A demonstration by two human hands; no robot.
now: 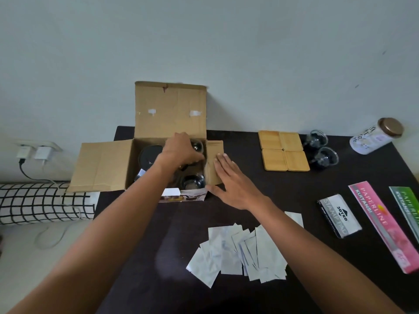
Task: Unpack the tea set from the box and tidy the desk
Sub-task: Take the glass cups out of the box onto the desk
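Observation:
An open cardboard box (106, 165) stands at the back left of the dark desk (172, 241), flaps spread. Inside it I see a dark round teapot lid (148, 155) and two glass cups, one at the back right (196, 145) and one at the front right (193, 181). My left hand (181, 148) reaches into the box and curls around the back glass cup. My right hand (229, 180) lies flat, fingers apart, against the box's right flap (213, 152). Two more glass cups (322, 150) and several bamboo coasters (283, 150) sit on the desk to the right.
Loose white paper slips (240, 252) are scattered at the front middle. A stamp pad box (339, 215), a pink receipt book (383, 225) and a green one (408, 205) lie at the right. A lidded jar (376, 137) leans at the back right. Chargers (37, 152) hang left.

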